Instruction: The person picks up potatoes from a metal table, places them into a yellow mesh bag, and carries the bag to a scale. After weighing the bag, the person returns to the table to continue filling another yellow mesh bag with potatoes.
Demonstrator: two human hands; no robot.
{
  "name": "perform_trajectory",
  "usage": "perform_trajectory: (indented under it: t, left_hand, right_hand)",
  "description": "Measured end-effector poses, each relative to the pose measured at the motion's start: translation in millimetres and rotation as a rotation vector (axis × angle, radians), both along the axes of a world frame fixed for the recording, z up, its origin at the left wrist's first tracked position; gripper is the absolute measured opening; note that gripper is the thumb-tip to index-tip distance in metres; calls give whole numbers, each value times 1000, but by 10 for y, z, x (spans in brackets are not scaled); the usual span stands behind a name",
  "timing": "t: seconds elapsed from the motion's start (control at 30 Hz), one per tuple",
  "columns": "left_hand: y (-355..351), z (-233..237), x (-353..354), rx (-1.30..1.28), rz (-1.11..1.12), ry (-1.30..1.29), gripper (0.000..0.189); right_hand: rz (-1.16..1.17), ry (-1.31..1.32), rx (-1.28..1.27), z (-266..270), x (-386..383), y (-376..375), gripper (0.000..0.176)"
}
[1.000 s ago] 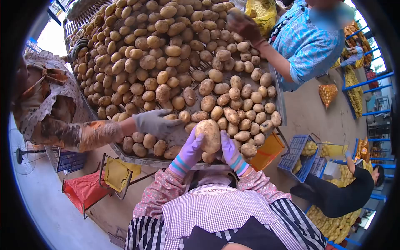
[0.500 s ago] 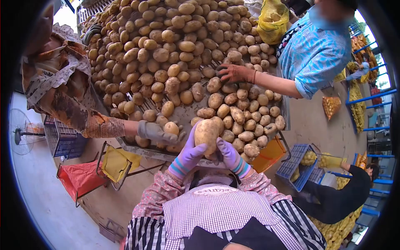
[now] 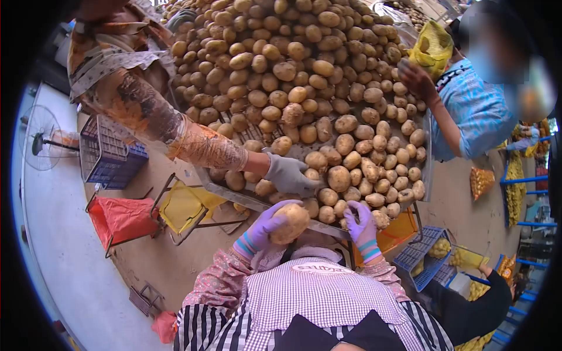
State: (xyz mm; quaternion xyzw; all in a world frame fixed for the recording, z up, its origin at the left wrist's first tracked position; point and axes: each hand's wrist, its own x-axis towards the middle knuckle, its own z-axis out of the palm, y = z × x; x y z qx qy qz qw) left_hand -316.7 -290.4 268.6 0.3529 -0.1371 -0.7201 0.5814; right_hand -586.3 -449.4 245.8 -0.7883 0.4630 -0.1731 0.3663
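My left hand (image 3: 261,229), in a purple glove, is wrapped round a large potato (image 3: 291,224) in front of the sorting table's near edge. My right hand (image 3: 363,227), gloved alike, is at the small potatoes (image 3: 374,200) by that edge; its fingers are curled, and whatever they may hold is too small to tell. A co-worker's grey-gloved hand (image 3: 291,175) reaches among the potatoes just beyond my left hand. The big heap of potatoes (image 3: 281,70) covers the far part of the table (image 3: 234,198).
At the right a co-worker in a blue top (image 3: 477,117) has a hand near a yellow net bag (image 3: 432,50). Left stand a red bag (image 3: 126,219), a yellow bag (image 3: 186,206) and blue crates (image 3: 114,155). An orange bag (image 3: 398,230) hangs near my right hand; another person bends beyond.
My hands have moved apart; the large potato has gone from between them into my left hand. The grey-gloved hand has shifted right, and the right co-worker's hand has gone from the potatoes to the net bag.
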Motion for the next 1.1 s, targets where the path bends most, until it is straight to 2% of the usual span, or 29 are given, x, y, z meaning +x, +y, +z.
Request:
perform_trajectory:
  t: [0.07, 0.17, 0.23, 0.3, 0.37, 0.43, 0.5, 0.53, 0.57, 0.63, 0.67, 0.73, 0.77, 0.83, 0.9, 0.93, 1.0, 1.03, 1.1]
  left_hand:
    - [515, -118, 216, 110, 204, 97, 80]
    - [1348, -592, 707, 232, 602, 272, 76]
    - [1752, -805, 1149, 199, 665, 264, 72]
    - [2016, -915, 1496, 461, 969, 173, 66]
    - [2268, -1341, 1842, 499, 1032, 106, 62]
    - [2315, -1419, 1950, 533, 1081, 44, 59]
    - [2177, -1122, 1936, 784, 936, -318, 57]
    - [2001, -878, 1851, 774, 873, -435, 46]
    - [1835, -861, 1767, 749, 838, -431, 46]
    - [1542, -837, 1570, 445, 727, -1065, 36]
    - [1281, -716, 1363, 315, 721, -1200, 30]
    - [734, -194, 1124, -87, 546, -1664, 38]
    - [467, -12, 1048, -105, 446, -1710, 48]
    - [-11, -190, 1072, -53, 262, -1841, 75]
    - [-427, -368, 1008, 78, 96, -1889, 90]
    - [-544, -402, 928, 49, 91, -1891, 90]
    - [-768, -423, 756, -64, -95, -2123, 99]
    - [-876, -482, 618, -43, -203, -2097, 99]
    - [-1004, -573, 326, -170, -324, -2015, 96]
  right_hand:
    - [20, 51, -68, -214, -85, 69, 33]
    - [64, 127, -212, -329, -121, 155, 39]
    - [54, 135, -256, -440, -120, 152, 40]
    - [35, 156, -235, -433, -82, 148, 40]
    - [38, 163, -256, -449, -80, 138, 40]
    - [29, 178, -282, -481, -61, 166, 40]
    - [23, 193, -303, -470, -64, 179, 40]
    - [24, 209, -315, -502, -64, 185, 41]
    - [0, 236, -348, -555, -67, 197, 40]
    - [-46, 253, -394, -526, 0, 253, 40]
    - [-58, 253, -400, -519, 20, 261, 38]
    - [-84, 262, -415, -498, 53, 281, 38]
    - [-99, 259, -408, -497, 63, 282, 37]
    - [-120, 257, -394, -440, 97, 283, 36]
    - [-149, 253, -379, -433, 108, 304, 35]
    - [-150, 253, -391, -445, 105, 306, 35]
    - [-158, 258, -399, -463, 104, 300, 35]
    - [-178, 259, -408, -457, 112, 303, 35]
    - [-175, 247, -404, -457, 111, 310, 35]
